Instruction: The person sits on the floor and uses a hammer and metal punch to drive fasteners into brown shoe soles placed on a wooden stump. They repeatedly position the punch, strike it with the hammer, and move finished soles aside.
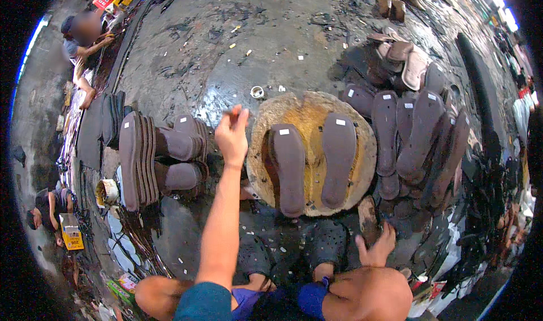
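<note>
My left hand (pixel 232 138) is raised just left of a round wooden block (pixel 367 151), its fingers drawn together with the thumb. A small dark bit seems to show at the fingertips, too blurred to name. On the block lie two brown shoe soles, a left sole (pixel 289 171) and a right sole (pixel 338 162), each with a small white label near its far end. My right hand (pixel 379 248) is above my right knee, fingers apart, close to a worn brown wooden piece (pixel 367 216). I see nothing in that hand.
Stacked brown soles (pixel 136 162) stand left of the block; a large heap of soles (pixel 418 134) lies to its right. A tape roll (pixel 257 91) sits beyond it. A glue-stained can (pixel 106 192) is at left. Two other people sit at the far left. Dark scraps litter the floor.
</note>
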`<action>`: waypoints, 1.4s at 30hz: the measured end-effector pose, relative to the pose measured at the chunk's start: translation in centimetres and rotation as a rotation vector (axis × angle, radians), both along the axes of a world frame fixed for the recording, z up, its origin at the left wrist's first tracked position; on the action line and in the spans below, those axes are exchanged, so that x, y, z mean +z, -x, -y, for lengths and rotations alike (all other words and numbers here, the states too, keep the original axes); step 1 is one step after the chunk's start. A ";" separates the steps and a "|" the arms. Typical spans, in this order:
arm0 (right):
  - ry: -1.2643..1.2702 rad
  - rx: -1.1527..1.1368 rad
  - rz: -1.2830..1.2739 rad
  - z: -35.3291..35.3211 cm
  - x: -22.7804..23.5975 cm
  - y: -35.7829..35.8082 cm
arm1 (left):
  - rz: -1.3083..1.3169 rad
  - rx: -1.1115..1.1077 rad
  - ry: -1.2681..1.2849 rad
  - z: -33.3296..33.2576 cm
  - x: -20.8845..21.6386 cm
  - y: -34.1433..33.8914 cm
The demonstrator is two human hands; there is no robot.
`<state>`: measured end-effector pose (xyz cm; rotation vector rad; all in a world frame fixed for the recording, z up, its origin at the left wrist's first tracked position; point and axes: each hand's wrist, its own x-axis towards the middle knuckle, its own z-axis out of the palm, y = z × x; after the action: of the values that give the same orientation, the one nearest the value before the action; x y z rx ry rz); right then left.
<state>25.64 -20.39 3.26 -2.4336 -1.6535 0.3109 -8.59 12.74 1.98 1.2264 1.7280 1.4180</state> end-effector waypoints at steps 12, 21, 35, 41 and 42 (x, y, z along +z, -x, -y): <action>0.066 -0.427 -0.814 10.3 0.8 -1.8 | -0.700 -0.042 -0.041 -11.6 -9.6 3.9; -0.079 -0.213 -1.284 -3.1 4.1 2.3 | 0.727 -0.201 0.182 4.4 -1.9 -2.8; -0.163 -0.034 -1.312 -11.4 7.6 7.8 | 0.096 -0.215 0.121 5.6 -3.1 -5.2; -0.942 0.254 -1.581 -17.3 15.1 11.3 | -0.196 -0.229 0.023 6.1 -2.1 -5.3; -0.575 0.281 -1.702 -18.8 14.9 9.2 | -0.209 -0.243 0.031 6.1 -2.0 -5.7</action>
<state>16.40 -1.59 18.14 -0.7596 -0.9065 1.2259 -2.90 6.68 -0.01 1.5554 1.6598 1.1504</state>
